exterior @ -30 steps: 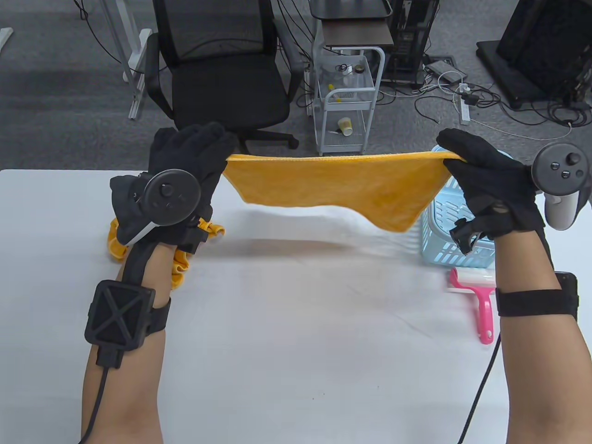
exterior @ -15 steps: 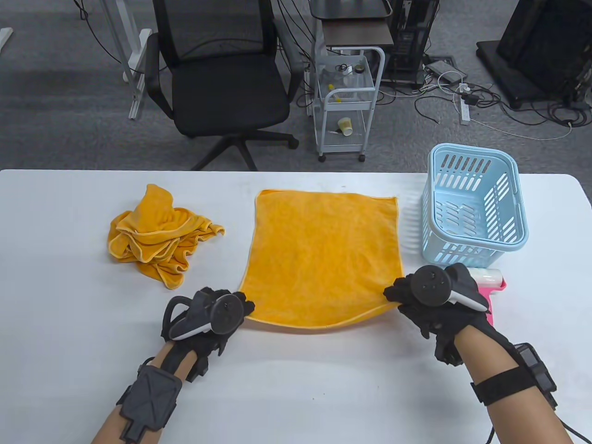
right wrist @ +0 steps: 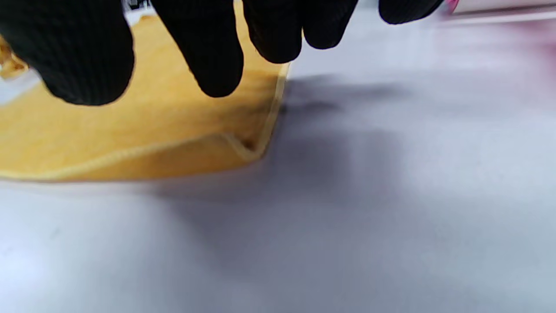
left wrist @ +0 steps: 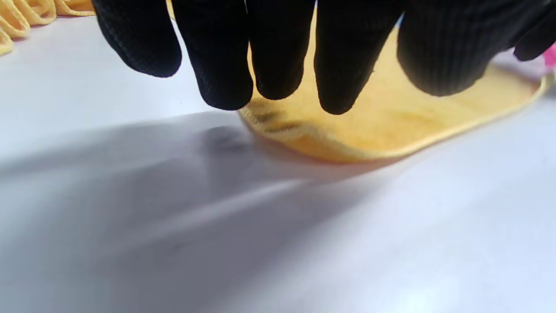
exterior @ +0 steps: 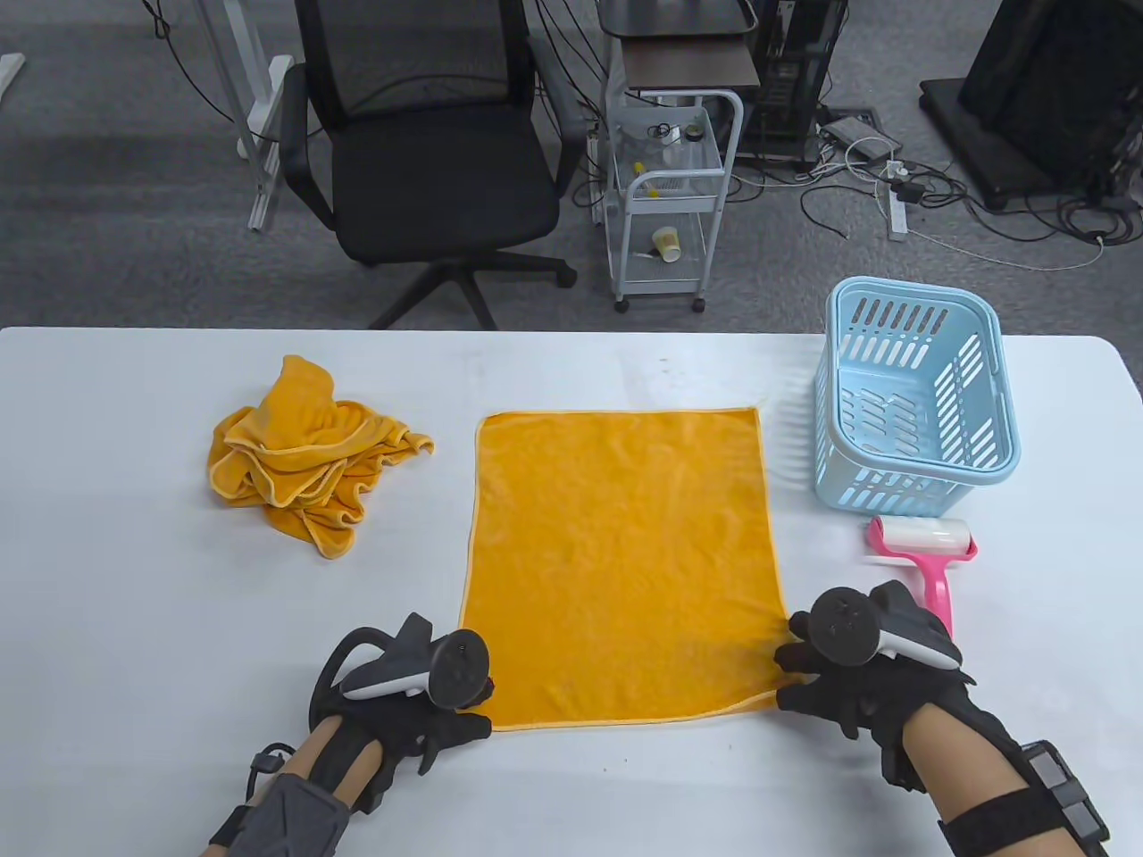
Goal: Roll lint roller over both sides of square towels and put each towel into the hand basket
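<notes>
My left hand (left wrist: 299, 48) hangs over the near corner of the orange towel (left wrist: 391, 126), gloved fingers (left wrist: 223, 74) apart and straight, tips just above the cloth; the corner lifts slightly off the white table (left wrist: 260, 243), more crumpled orange cloth (left wrist: 21, 13) top left

Towel pulled down flat, nearer the person

The orange towel (exterior: 621, 567), held stretched in the air a second ago, now lies spread on the table (exterior: 134, 580), its far edge drawn back from the basket (exterior: 915, 402). The left hand (exterior: 420, 705) and right hand (exterior: 857, 669) have let its near corners go and hover above them.
</notes>
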Available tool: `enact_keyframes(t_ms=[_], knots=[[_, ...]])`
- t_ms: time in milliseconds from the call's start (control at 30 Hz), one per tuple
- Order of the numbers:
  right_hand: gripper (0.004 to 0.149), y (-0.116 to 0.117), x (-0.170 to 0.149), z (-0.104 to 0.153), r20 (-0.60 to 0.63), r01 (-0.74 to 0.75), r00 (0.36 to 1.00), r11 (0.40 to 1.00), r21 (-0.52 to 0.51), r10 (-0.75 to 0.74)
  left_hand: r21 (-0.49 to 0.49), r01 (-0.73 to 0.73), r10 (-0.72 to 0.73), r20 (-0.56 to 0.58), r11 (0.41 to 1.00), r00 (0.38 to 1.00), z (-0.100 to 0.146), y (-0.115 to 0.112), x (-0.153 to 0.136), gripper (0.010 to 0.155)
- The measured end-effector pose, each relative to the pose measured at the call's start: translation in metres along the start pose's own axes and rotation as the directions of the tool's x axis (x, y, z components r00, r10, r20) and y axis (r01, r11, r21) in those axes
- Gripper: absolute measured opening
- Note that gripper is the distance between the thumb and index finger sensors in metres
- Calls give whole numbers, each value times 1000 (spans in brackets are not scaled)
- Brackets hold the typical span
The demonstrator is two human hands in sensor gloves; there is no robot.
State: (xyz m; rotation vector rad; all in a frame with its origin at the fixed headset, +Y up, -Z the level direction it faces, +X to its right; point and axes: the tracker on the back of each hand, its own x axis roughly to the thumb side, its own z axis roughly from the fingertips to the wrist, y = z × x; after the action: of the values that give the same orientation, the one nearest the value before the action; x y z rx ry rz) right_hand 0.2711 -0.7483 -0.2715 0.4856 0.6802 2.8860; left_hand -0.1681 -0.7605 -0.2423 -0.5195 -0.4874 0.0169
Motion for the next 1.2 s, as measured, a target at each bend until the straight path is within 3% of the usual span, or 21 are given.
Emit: enact_keyframes(t_ms=[133, 300, 433, 533, 800, 1200], knots=[[73, -21, -16, 15, -135, 12, 990, 982, -191, -39, 53, -2, 5, -63, 999, 998, -10, -8, -5, 65], [82, -36, -43, 25, -355, -57, 933, 954, -296, -55, 17, 82, -80, -116, 996, 990, -21, -23, -9, 78], [88, -40, -68, 26, -592, -171, 801, 912, -372, -91, 21, 113, -110, -111, 993, 988, -22, -25, -8, 81], [92, -39, -80, 18, -706, -232, 704, 918, -323, -70, 22, 110, -107, -108, 994, 988, -22, -25, -8, 82], [89, -19, -110, -9, -817, -127, 543, 943, -308, -193, 24, 90, -87, -103, 996, 991, -22, -26, -9, 84], [60, -8, -122, -19, -831, -114, 482, 921, -374, -278, 23, 65, -62, -102, 998, 993, -22, -27, -12, 84]])
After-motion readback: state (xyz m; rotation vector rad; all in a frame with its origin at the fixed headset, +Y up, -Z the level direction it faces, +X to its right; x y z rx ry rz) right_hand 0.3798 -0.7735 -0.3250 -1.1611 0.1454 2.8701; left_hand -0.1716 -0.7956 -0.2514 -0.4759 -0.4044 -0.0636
